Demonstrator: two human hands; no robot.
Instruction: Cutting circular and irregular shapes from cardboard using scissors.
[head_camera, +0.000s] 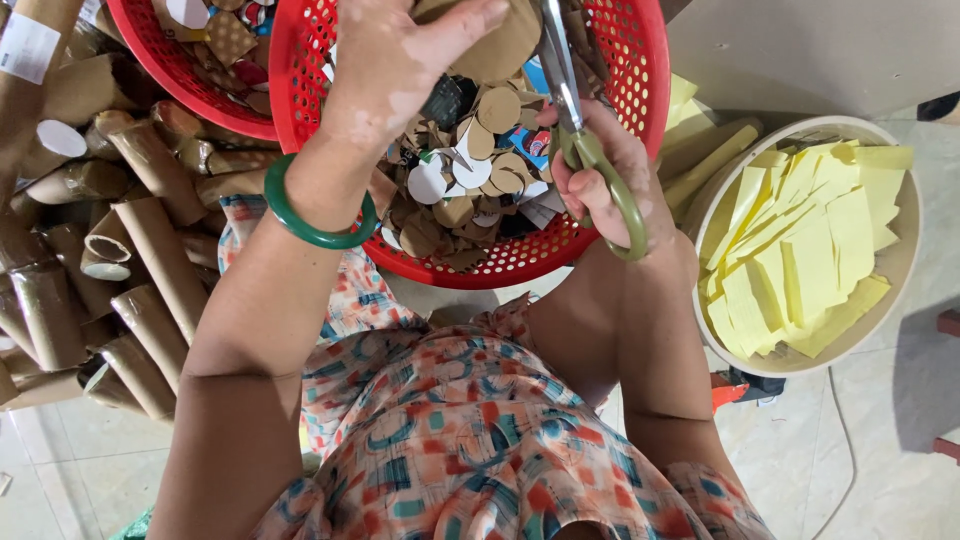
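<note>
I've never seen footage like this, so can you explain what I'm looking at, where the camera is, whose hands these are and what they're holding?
There is no machine here. One camera sits on a person's head and looks down past their patterned dress. The left hand, with a green bangle on its wrist, holds a piece of brown cardboard. The right hand grips green-handled scissors. Both are over a red basket full of cardboard circles. A second red basket sits beside it. Left lie brown cardboard tubes; right, a round tub holds yellow paper pieces.
</note>
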